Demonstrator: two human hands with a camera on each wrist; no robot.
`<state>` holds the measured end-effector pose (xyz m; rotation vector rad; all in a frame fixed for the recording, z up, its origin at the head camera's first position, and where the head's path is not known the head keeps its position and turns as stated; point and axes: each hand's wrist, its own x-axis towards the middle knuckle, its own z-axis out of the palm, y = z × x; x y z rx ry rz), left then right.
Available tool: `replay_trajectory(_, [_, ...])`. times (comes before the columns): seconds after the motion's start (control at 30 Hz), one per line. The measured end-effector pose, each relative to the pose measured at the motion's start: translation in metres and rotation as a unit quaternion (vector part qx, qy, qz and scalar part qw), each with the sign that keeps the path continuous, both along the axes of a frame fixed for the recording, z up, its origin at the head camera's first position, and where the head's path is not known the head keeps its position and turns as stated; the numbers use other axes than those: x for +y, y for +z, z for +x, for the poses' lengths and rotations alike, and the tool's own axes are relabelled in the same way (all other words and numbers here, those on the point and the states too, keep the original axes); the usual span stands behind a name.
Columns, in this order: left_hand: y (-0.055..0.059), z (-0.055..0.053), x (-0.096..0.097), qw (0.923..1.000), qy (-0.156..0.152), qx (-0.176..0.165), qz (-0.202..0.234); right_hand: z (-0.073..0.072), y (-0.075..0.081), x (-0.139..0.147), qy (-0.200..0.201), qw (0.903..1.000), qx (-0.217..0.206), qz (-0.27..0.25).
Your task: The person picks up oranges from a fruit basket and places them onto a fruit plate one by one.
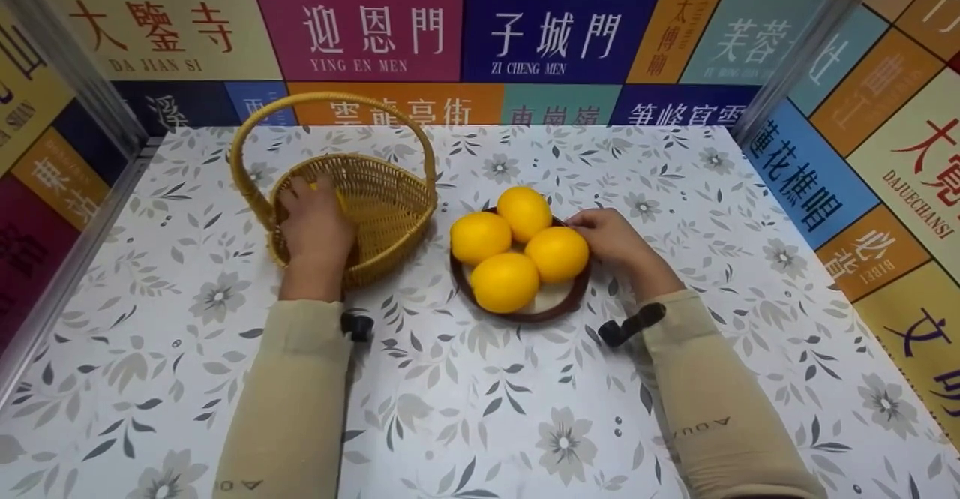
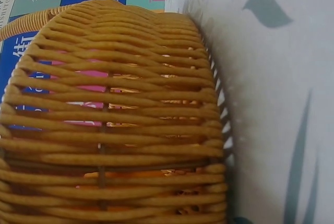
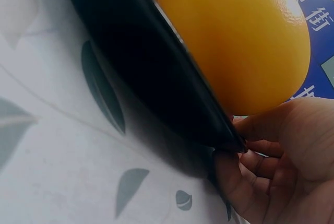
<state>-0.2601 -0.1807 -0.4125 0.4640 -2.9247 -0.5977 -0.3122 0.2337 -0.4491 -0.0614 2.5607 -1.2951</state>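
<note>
My left hand (image 1: 319, 225) reaches down into a wicker basket (image 1: 390, 217), its fingers curled over a lemon (image 1: 335, 193) that is mostly hidden beneath them. Only the woven outside of the basket (image 2: 115, 125) shows in the left wrist view. To the right, a dark-rimmed round plate (image 1: 551, 310) carries several yellow lemons (image 1: 504, 283). My right hand (image 1: 611, 238) is at the plate's right edge. Seen from the right wrist, thumb and fingers of that hand (image 3: 282, 156) pinch the dark rim (image 3: 156, 72), close below a lemon (image 3: 245, 41).
The basket's tall handle (image 1: 330, 98) arches over its opening. A white floral cloth (image 1: 450, 409) covers the table. Panels with printed characters (image 1: 360, 30) stand along the back and both sides, with clear posts (image 1: 810, 41) at the corners.
</note>
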Motion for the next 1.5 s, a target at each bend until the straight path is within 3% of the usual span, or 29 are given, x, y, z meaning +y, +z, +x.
replay_trajectory(0.37, [0.001, -0.001, -0.002, 0.9999, -0.007, 0.001, 0.012, 0.0, 0.0, 0.0, -0.006, 0.9991, -0.018, -0.039])
replay_trajectory(0.77, [0.007, 0.002, 0.005, 0.9997, -0.014, 0.014, 0.015, 0.0, 0.0, -0.001, -0.017, 0.9991, -0.025, -0.029])
replay_trajectory(1.27, [0.036, 0.019, 0.027, 0.9951, -0.052, 0.077, 0.034, 0.0, -0.002, 0.001, -0.008, 0.9998, -0.013, -0.016])
replay_trajectory(1.5, [0.047, 0.026, 0.042, 0.9939, -0.064, 0.09, 0.006, 0.0, -0.001, 0.0, -0.004, 1.0, -0.006, -0.003])
